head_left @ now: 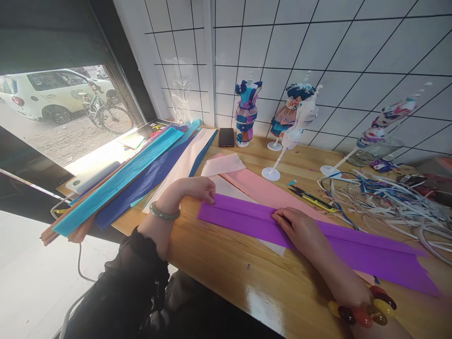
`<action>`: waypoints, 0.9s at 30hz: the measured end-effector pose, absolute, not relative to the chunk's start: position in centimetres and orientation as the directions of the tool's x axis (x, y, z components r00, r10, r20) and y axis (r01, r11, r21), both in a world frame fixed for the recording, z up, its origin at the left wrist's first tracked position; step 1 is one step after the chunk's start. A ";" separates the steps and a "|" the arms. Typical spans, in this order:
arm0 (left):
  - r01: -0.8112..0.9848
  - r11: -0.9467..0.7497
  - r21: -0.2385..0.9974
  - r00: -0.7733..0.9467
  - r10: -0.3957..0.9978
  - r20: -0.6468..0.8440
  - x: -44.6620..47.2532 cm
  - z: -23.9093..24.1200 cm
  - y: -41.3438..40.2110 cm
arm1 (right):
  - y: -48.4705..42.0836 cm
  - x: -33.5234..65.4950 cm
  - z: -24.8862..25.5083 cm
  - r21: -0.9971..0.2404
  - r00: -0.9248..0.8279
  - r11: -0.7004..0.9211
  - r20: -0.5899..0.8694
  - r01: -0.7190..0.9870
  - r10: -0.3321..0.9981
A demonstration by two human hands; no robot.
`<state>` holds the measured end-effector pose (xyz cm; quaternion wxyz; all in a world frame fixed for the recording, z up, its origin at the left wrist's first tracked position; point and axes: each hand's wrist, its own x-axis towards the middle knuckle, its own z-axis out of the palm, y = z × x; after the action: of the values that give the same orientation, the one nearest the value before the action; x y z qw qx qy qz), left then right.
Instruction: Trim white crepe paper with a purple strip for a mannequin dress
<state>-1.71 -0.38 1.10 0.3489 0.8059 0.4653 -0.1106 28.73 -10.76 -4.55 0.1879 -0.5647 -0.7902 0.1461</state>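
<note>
A long strip of purple crepe paper [240, 220] lies across the wooden table, with a lengthwise crease or folded edge along it. At its left end, my left hand [201, 189] is closed, fingertips pinching the upper corner. My right hand [294, 228] pinches the strip's folded edge near the middle, its fingers pressed together. Beneath the purple strip are a pink paper sheet [259, 183] and a white sheet [273, 247], both partly covered. The strip's right end [406, 270] is ragged and lies flat.
Turquoise [123, 179] and dark blue paper strips [151, 179] are piled at left, overhanging the edge. Behind stand a phone [226, 137], a dressed mini mannequin [246, 113] and a bare white one [296, 122]. Scissors [310, 197] and tangled ribbons [381, 202] lie right.
</note>
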 end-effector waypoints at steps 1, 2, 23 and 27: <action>0.827 -0.321 0.462 0.542 0.673 -0.503 -1.7 1.1 -0.4 | -10.7 28.7 -4.5 -0.444 -0.293 0.322 0.135 0.836 0.947; 0.826 -0.314 0.468 0.542 0.672 -0.504 -1.7 1.1 -0.4 | -10.7 28.7 -4.5 -0.445 -0.294 0.323 0.135 0.835 0.946; 0.806 -0.354 0.474 0.572 0.671 -0.472 -1.9 0.7 -0.2 | -10.5 29.0 -5.0 -0.419 -0.311 0.343 0.143 0.841 0.939; 0.803 -0.355 0.479 0.576 0.671 -0.467 -1.9 0.7 -0.2 | -10.6 28.8 -4.8 -0.412 -0.299 0.327 0.132 0.851 0.945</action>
<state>-1.85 -0.24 0.74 0.3454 0.8176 0.4507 -0.0954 28.82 -10.57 -4.84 0.1775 -0.5648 -0.7949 0.1328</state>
